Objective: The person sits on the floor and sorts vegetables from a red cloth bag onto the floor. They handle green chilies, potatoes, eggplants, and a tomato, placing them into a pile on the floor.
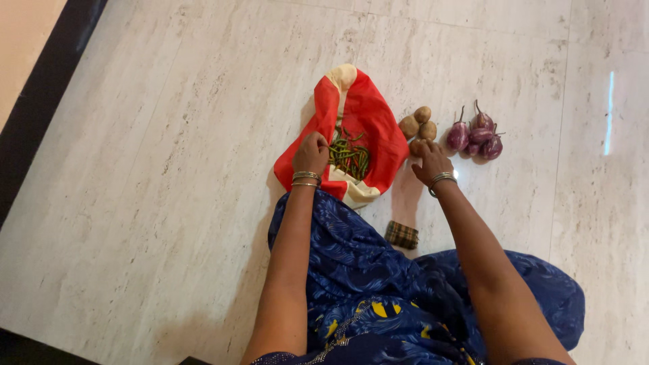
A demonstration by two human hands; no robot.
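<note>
Chillies (349, 159) lay in an opened red cloth bag (368, 118) on the floor (169, 169).
Long axes ran mostly away from the person; left hand (311, 154) pinched the bag's edge, right hand (431, 162) grasped a potato (416, 145).

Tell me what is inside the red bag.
Green chillies lie in the open red bag, a few red ones among them. The left hand grips the bag's edge; anything beneath the chillies is hidden.

Both arms reach forward, the left hand (311, 154) curled with fingers bent down at the bag's (368, 115) near edge, the right hand (431, 162) knuckles-up, just right of the bag.
</note>
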